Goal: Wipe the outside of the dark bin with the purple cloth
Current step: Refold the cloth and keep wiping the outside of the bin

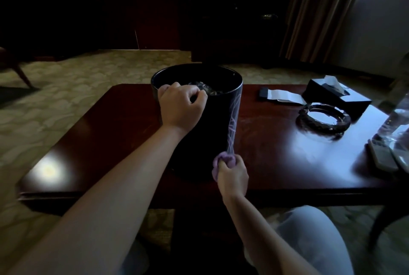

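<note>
Dark and cylindrical, the bin (pixel 197 124) stands upright on the reddish wooden table (pixel 276 159), seen from the head camera. The left hand (pixel 181 106) grips its near rim, fingers curled over the edge, thumb on the outer wall. The right hand (pixel 232 177) is clenched around the bunched purple cloth (pixel 223 162), pressing it against the bin's lower right side near the base. To the right on the table lie a glass ashtray (pixel 323 117), a black tissue box (pixel 336 95) and a clear bottle (pixel 396 120).
</note>
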